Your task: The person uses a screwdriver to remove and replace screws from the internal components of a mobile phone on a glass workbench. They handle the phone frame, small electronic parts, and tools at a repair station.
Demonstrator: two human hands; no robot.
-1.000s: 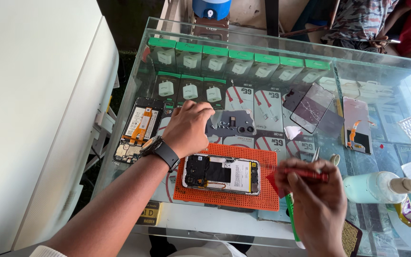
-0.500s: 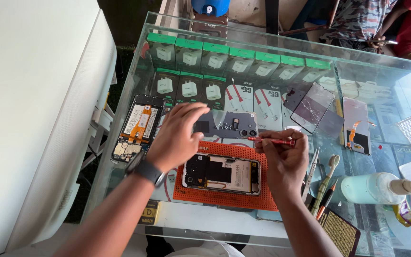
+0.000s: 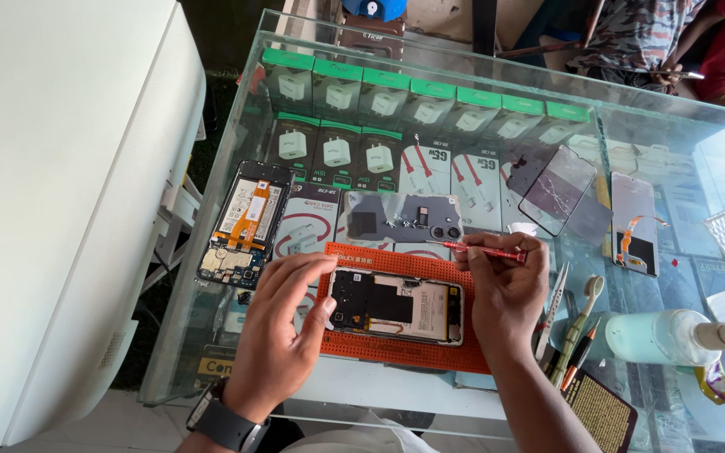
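Left hand (image 3: 283,335) drawn back from the grey back cover (image 3: 403,218) at 12 o'clock, now resting loose and empty at the 9 o'clock end of the opened phone (image 3: 396,306), fingertips touching its edge. Right hand (image 3: 505,289) brought in from 4 o'clock, grip closed on a red screwdriver (image 3: 480,249) held level above the phone's 1 o'clock corner. Phone lying face-down, internals exposed, on the orange mat (image 3: 404,348) on the glass bench (image 3: 211,277). Judged: part set aside, screw work on the phone resuming. Second opened phone (image 3: 245,222) at 10 o'clock; spray bottle (image 3: 673,335) at 3 o'clock.
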